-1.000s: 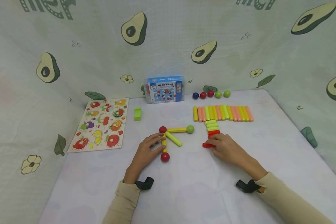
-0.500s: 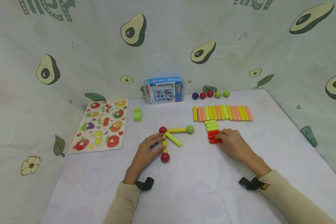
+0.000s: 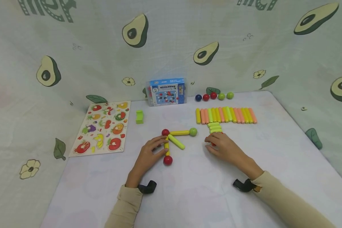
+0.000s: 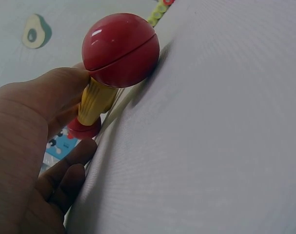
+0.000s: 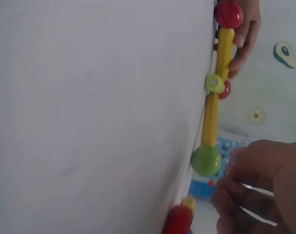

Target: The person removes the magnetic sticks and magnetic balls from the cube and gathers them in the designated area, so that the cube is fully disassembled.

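On the left my left hand (image 3: 148,153) pinches a yellow stick (image 4: 92,103) between thumb and fingers. That stick joins a near red ball (image 3: 167,160) to a far red ball (image 3: 165,132). From the far ball a second yellow stick (image 3: 180,133) runs right to a green ball (image 3: 193,131). A light green stick (image 3: 176,142) slants out from the same ball. My right hand (image 3: 226,148) is over the red sticks (image 5: 178,220) and mostly hides them in the head view. Its fingers are loosely bent and hold nothing in the right wrist view.
Behind the right hand lie light green sticks (image 3: 215,127) and a row of yellow, pink and green sticks (image 3: 226,115). Several balls (image 3: 213,95) line the back edge. A blue box (image 3: 167,92), a small green block (image 3: 139,117) and a fruit puzzle board (image 3: 124,142) stand farther left.
The right hand drew a red stick in against the other red ones, let go of it, and then shifted left over them. The left hand has stayed in place.
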Available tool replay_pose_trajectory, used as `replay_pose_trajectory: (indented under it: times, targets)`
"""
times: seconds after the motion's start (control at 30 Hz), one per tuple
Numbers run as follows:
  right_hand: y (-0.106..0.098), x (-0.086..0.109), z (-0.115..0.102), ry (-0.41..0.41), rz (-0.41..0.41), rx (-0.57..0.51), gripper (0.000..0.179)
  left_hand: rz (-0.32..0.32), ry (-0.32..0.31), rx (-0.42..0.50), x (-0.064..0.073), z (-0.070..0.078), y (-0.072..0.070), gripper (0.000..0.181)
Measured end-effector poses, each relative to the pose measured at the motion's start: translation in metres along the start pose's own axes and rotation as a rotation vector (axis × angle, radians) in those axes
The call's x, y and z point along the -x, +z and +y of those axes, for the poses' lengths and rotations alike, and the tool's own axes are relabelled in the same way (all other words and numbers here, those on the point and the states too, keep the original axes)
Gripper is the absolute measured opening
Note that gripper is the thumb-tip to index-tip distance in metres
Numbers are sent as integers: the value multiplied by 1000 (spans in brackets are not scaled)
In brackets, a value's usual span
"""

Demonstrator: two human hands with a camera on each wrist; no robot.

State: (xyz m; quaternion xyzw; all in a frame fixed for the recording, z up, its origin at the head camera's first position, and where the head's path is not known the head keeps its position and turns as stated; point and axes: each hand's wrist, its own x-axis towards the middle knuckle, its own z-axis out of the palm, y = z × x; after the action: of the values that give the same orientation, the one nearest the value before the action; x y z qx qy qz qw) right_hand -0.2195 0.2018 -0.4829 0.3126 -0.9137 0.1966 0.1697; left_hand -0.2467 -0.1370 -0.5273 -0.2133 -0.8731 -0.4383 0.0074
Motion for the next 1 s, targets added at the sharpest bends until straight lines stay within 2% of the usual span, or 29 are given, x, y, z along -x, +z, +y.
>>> replay_pose_trajectory:
  times: [0.13, 0.27, 0.47, 0.63, 0.73, 0.83, 0.93, 1.0]
  targets:
    - [13, -20, -20, 33, -134, -63, 32, -1, -5, 11, 2, -1, 2, 35]
    - [29, -38, -34, 50, -215, -86, 36, 10, -5, 12, 3, -1, 4, 36]
    - [48, -55, -46, 88, -271, -126, 46, 15, 24, 1, 3, -3, 5, 36]
    - [56, -61, -50, 82, -258, -98, 53, 3, 19, -3, 2, -1, 1, 36]
    - [54, -64, -52, 32, -252, -56, 45, 4, 16, -7, 1, 0, -1, 37]
    - [43, -69, -53, -1, -267, -58, 38, 5, 17, -7, 0, -1, -2, 36]
    - [27, -70, -49, 35, -272, -105, 30, 1, 26, -10, -1, -1, -1, 35]
    - [16, -70, -44, 73, -238, -156, 26, 2, 36, -11, -1, -1, -2, 35]
